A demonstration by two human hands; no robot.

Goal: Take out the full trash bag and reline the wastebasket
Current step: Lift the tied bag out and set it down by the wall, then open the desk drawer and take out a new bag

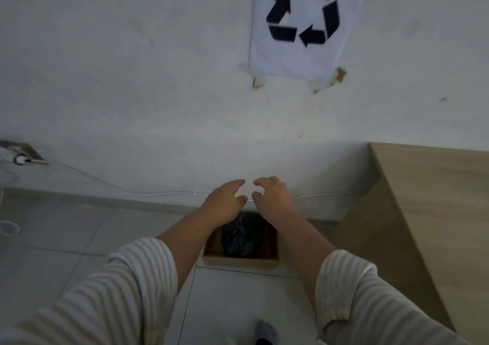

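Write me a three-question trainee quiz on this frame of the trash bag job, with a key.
1. True or false: the dark trash bag is already out of the cardboard box.
2. Which describes both hands, left hand and right hand? A) gripping the bag B) open and empty above the box C) resting on the wooden cabinet
3. Fill in: the paper sign taped to the wall above the box shows a ______ symbol.

Key: 1 false, the bag sits gathered inside the box. 2 B. 3 recycling.
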